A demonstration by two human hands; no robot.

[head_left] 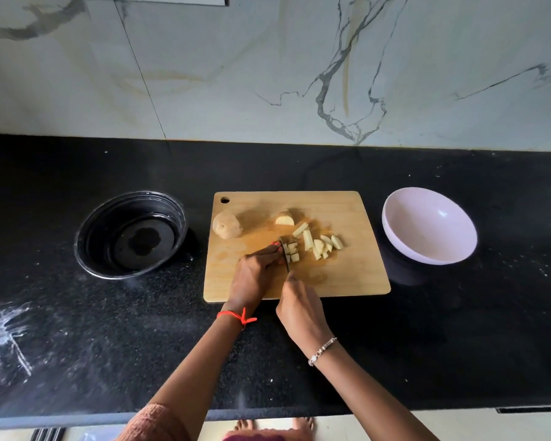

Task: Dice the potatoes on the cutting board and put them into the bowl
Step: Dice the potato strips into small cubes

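A wooden cutting board (357,275) lies on the black counter. On it sit a whole unpeeled potato (226,228), a potato end piece (284,218), and several pale sticks and cubes (318,245). My right hand (299,305) grips a knife (286,254) whose blade points away from me and rests on the cut pieces. My left hand (255,272), fingers curled, holds potato pieces against the blade's left side; the pieces under its fingertips are mostly hidden. An empty pale pink bowl (427,230) stands right of the board.
A black round bowl (131,233) with a little water stands left of the board. A marble wall rises behind the counter (77,329). White smears mark the counter at the near left. The counter's front edge runs just below my forearms.
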